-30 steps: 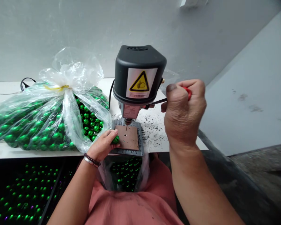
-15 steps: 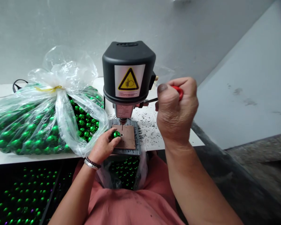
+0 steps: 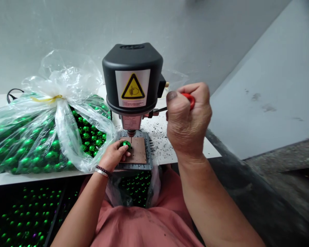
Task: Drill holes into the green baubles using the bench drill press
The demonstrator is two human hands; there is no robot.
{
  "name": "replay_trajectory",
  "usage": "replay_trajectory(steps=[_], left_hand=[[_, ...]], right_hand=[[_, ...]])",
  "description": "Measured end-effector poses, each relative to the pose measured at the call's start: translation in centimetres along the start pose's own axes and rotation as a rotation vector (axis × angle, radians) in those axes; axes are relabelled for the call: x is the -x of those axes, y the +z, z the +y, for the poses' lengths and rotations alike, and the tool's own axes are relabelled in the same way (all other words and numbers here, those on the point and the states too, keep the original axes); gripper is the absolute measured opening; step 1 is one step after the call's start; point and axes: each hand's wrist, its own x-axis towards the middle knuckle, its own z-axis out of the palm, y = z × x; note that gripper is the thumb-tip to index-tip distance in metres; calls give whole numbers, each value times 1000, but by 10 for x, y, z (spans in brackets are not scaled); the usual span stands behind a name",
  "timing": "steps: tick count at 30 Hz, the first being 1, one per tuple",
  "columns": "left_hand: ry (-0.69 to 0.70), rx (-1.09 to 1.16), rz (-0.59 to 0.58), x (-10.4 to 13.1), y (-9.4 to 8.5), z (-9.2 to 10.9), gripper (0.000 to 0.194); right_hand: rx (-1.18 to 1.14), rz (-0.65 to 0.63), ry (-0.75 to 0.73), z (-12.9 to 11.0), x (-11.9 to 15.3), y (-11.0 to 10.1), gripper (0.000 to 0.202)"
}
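Observation:
A shiny green ball (image 3: 127, 144) is pinched between the thumb and fingers of my left hand (image 3: 113, 154), over the brown board (image 3: 139, 152) on the base of a small drill press (image 3: 133, 77). The thin drill bit (image 3: 131, 139) points down just beside the ball; whether they touch I cannot tell. My right hand (image 3: 189, 118) is wrapped around the red knob (image 3: 190, 100) of the press's feed lever (image 3: 161, 109), on the right side of the machine. A yellow warning label (image 3: 133, 90) faces me on the black housing.
A clear plastic bag (image 3: 63, 120) full of green balls, tied with a yellow strip, lies left of the press on the white table (image 3: 208, 151). Dark shavings (image 3: 161, 140) are scattered right of the base. More green balls (image 3: 135, 187) show below the table edge, near my lap.
My left hand has shifted its grip on the ball, its other fingers now curled under. My right hand stays on the knob. The whole view has slid slightly.

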Motion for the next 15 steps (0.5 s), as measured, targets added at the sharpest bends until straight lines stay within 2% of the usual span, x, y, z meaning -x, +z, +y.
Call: replay_trajectory(steps=[4,10,15], left_hand=[[3,47,-13,2,-2,-1,52],[-4,159,-58,5,-4,-3,65],[-26,203,-70,3,-5,0,67]], right_hand=[[31,-12,-20,-1,-16,3,23],[29,-66,93,10,-52,23,34],[19,-50,156,13,-60,30,37]])
